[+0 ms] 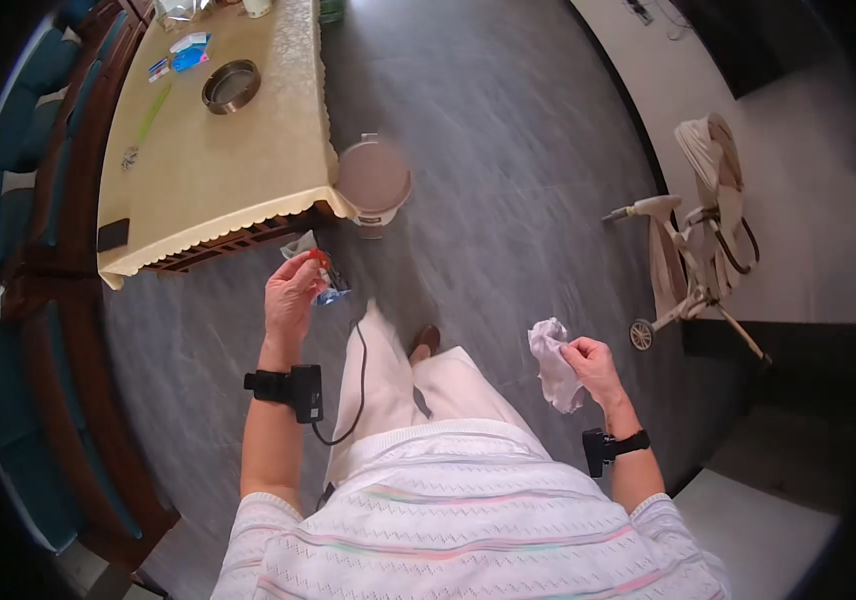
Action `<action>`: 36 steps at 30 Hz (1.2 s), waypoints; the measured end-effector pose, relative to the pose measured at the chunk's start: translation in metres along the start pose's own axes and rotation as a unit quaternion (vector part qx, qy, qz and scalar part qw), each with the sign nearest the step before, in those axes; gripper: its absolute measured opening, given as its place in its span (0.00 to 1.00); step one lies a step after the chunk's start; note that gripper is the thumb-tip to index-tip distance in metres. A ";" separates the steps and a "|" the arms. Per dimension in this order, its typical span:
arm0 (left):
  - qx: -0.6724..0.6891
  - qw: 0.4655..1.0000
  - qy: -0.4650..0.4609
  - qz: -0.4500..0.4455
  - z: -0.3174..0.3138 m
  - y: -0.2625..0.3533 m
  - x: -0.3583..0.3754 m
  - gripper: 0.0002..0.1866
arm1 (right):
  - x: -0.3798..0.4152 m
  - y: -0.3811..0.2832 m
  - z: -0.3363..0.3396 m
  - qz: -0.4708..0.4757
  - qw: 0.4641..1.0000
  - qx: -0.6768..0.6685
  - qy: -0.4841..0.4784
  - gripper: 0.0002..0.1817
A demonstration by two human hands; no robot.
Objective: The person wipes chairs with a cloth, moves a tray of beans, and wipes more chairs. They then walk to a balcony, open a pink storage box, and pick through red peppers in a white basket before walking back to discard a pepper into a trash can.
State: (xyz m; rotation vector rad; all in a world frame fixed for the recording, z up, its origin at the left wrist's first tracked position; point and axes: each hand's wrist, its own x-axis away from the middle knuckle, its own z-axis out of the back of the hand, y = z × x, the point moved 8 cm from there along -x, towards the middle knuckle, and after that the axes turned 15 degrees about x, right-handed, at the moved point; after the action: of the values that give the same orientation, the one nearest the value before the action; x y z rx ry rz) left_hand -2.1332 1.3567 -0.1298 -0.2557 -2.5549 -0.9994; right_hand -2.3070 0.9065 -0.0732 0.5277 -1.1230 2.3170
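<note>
My left hand (293, 292) is closed on a small bundle of crumpled wrappers (330, 280), with red, clear and blue parts, just past the near edge of the table. Their exact kind is hard to make out. Out to the right, my right hand (593, 365) pinches a crumpled pale cloth or tissue (554, 367), which hangs down over the grey floor. Both wrists wear black straps with small devices, and a cable runs from the left one.
A table with a cream cloth (218, 180) bears a round ashtray (232, 87), blue packets (189, 55) and a dark flat item (114, 235). Beside it stands a lidded bin (374, 178). A stroller (693, 240) is at the right, a teal-cushioned wooden sofa (23, 400) at the left.
</note>
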 end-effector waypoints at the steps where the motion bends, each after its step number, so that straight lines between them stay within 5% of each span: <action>1: 0.000 1.000 0.007 0.000 -0.003 -0.002 -0.015 0.09 | -0.016 -0.007 0.003 0.005 1.000 -0.005 -0.009 0.10; 9: -0.037 0.995 0.028 0.091 -0.023 -0.052 -0.164 0.11 | -0.097 -0.024 0.014 -0.056 0.998 0.003 -0.010 0.10; 18: -0.134 0.959 0.065 0.240 -0.025 -0.120 -0.253 0.11 | -0.126 -0.029 -0.007 -0.183 0.982 -0.023 -0.030 0.10; 36: -0.241 0.904 0.117 0.332 0.090 -0.231 -0.413 0.09 | -0.131 0.019 -0.041 -0.329 0.939 -0.047 -0.088 0.08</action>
State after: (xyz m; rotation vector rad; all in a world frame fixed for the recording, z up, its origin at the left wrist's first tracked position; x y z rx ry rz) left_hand -1.8533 1.2373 -0.5031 -0.9953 -1.7513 -1.2483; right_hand -2.2195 0.8938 -0.1795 0.9256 -0.9393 1.6524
